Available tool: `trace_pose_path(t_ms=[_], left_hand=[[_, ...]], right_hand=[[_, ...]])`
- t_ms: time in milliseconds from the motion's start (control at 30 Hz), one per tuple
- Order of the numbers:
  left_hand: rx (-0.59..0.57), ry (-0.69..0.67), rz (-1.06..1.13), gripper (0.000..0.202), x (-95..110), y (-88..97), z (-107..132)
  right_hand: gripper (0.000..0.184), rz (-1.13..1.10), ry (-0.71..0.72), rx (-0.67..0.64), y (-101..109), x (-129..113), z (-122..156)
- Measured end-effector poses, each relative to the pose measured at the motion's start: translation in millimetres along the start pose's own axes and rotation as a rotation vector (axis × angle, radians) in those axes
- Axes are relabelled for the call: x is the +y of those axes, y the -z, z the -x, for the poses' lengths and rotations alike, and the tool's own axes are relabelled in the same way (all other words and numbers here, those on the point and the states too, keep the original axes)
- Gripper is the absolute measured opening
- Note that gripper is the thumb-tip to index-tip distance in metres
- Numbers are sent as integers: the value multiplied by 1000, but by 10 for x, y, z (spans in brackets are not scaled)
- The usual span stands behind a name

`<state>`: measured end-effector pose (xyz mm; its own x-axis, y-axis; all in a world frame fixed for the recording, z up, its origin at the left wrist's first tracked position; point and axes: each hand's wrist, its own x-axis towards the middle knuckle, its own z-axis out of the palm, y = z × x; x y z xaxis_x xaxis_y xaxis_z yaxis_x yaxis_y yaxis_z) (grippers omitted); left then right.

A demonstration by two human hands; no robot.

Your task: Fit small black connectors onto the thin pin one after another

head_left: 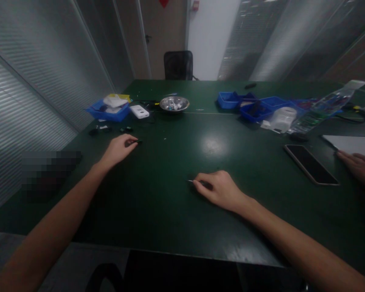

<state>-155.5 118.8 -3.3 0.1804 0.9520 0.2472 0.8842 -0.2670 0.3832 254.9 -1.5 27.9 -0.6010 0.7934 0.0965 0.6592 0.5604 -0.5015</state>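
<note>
My left hand (119, 148) rests on the dark green table (170, 211) with its fingers pinched on a small black part (138, 141). More small black parts (109, 129) lie just beyond it. My right hand (219, 189) lies lower on the table, fingers curled round a thin metal tool whose tip (190, 181) sticks out to the left.
A blue bin (108, 110) with white items, a white box (139, 111) and a metal bowl (174, 104) stand at the back left. Blue bins (255, 106), a plastic bottle (322, 108) and a phone (310, 164) lie at the right. Another person's hand (360, 166) rests at the right edge.
</note>
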Motion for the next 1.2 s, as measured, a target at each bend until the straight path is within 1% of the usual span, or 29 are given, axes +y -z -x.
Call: trace_pose_path(t_ms=[100,167,200,300,433,500,633,733,833,900,967,1067,1200], left_hand=[[73,159,-91,35,-403,115,-13],[97,242,-111,36,-564,179,8],[101,270,-110,37,-607,203,20],[95,287,-113,37,-614,236,45],[103,227,-189,37,-515,231,47],[113,219,-204,38,-495,229,50],[139,260,-153,39,-551,228,61],[157,322,-93,39,-618,223,56],[154,364,-18,36,-607,205,32],[122,325,40,33,-504,173,15],[54,220,94,32,-298,117,12],[-109,10,162,36,188,-7,64],[-311,-336,250,29,930,-182,245]], right_hand=[[38,7,0,-10,5,0,8],[38,12,-3,-10,3,2,10],[38,15,-3,-10,1,3,10],[37,27,-1,-12,-5,4,7],[37,34,-5,-5,-12,6,8],[37,34,-5,-9,-13,7,10],[38,33,-2,-13,-9,6,11],[37,31,-2,-12,-11,3,11],[37,42,-5,-9,-20,4,11],[36,54,-4,-4,-25,6,11],[36,61,-5,-3,-27,8,10],[36,66,-10,-7,-28,11,6],[35,94,-24,-6,-43,12,-3]])
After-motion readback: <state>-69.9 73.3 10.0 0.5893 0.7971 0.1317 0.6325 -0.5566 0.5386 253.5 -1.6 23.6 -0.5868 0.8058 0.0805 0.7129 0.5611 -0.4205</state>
